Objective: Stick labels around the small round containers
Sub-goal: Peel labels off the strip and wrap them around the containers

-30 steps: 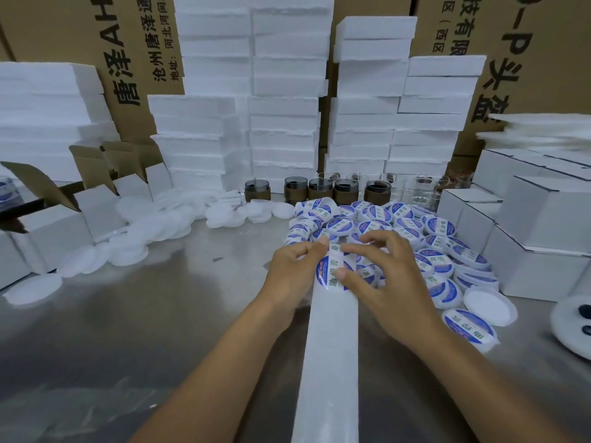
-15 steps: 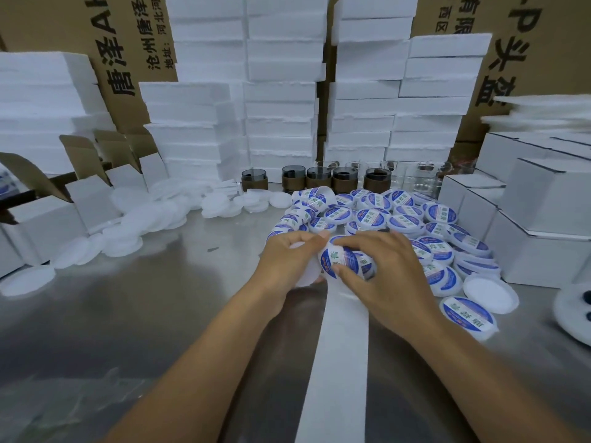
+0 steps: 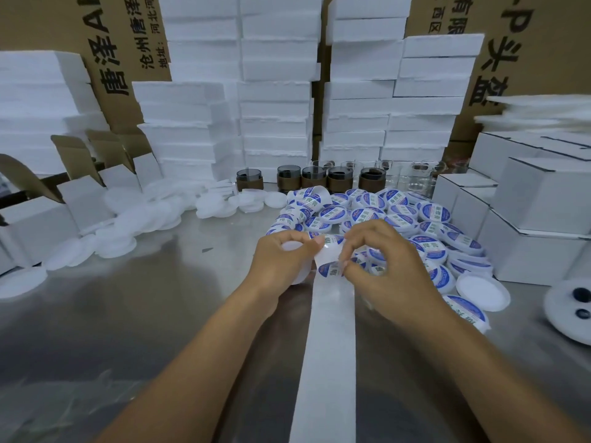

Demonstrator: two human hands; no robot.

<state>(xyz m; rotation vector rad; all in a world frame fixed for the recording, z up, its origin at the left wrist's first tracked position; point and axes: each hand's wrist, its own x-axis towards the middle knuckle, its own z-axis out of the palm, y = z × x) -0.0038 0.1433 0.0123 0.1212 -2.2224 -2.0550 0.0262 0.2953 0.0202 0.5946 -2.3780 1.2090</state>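
L hand (image 3: 281, 262): container (image 3: 291, 246); R hand (image 3: 388, 271): label (image 3: 330, 269)

You face a brushed-steel table (image 3: 128, 314) under flat, even light, backed by tall stacks of white foam slabs (image 3: 278, 91) against brown printed cartons (image 3: 527, 59), with closed white boxes (image 3: 543, 199) to your right and open-flapped boxes (image 3: 80, 203) left.

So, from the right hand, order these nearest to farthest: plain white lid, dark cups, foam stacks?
1. plain white lid, just right of the right hand.
2. dark cups, in a row farther back.
3. foam stacks, at the very back.
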